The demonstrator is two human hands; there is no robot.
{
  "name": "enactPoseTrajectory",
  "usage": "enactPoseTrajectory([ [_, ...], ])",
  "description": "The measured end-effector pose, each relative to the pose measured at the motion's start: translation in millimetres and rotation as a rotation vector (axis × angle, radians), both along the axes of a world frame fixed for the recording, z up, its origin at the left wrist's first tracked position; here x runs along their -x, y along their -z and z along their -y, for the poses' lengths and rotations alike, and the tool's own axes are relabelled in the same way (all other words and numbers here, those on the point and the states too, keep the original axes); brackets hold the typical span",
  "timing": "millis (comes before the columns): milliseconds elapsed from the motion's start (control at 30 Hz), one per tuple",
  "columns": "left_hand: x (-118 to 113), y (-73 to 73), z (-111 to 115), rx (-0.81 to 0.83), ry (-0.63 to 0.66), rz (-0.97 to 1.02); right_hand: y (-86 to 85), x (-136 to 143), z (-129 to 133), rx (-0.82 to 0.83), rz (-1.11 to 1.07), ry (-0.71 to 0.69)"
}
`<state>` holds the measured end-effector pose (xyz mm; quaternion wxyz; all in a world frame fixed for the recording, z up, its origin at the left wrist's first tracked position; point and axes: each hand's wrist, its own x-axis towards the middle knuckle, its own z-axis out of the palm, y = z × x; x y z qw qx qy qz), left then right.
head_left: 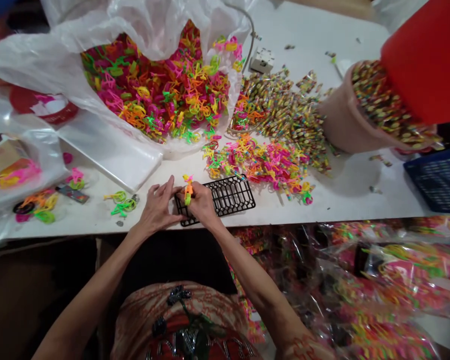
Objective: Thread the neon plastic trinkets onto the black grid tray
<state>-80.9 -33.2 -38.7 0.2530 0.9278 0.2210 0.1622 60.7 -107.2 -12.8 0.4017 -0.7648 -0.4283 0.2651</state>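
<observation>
Pinching a small orange and green plastic toy piece [188,192] between the fingers of the right hand [202,204], fingers closed narrowly around it, holding it upright just above the near left corner of a black plastic grid tray [225,196]; resting the left hand [158,209] on the white table [345,197] right beside it, fingertips extended toward the toy piece and touching the right hand, grip loosely curled, not clearly holding anything of its own

Lying flat near the table's front edge, the grid tray, partly covered at its left end by the right hand

Spilling across the table just behind the tray, a loose heap of neon plastic pieces [260,162] in pink, yellow, green and orange; gaping open farther back and to the left, a large clear plastic bag [60,60] full of the same coloured pieces

Spreading to the right of the bag, a pile of small wrapped candies [285,112], pouring from a tipped pink bucket [341,122] under a red container [427,60]

Sitting left of the hands, a few green pieces [122,202]; showing at the right edge, a blue basket [438,180]; crowding below the table edge, clear bags of packed pieces [378,280]
</observation>
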Motion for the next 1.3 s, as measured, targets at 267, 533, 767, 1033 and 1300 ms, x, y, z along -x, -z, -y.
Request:
enactPoseTrajectory([
  [267, 1, 0.1, 0, -0.023, 0.02, 0.007, -6.4, -8, 4, 0.007, -0.152, -0.075],
  [533, 0, -3.7, 1, -0.007, 0.027, 0.021, 0.1, -7, 1, 0.011, -0.475, 0.015],
  [767, 0, -4.5, 2, 0.011, 0.021, 0.006, -0.6, -10, 4, 0.016, 0.001, -0.13],
  [1033, 0, -1.4, 3, -0.044, -0.014, 0.016, -8.8, 2, 4, 0.145, 0.21, -0.272],
  [1300, -2, 6.9, -4, -0.017, -0.053, 0.128, -61.4, -118, 26, 0.385, 0.649, 0.032],
])
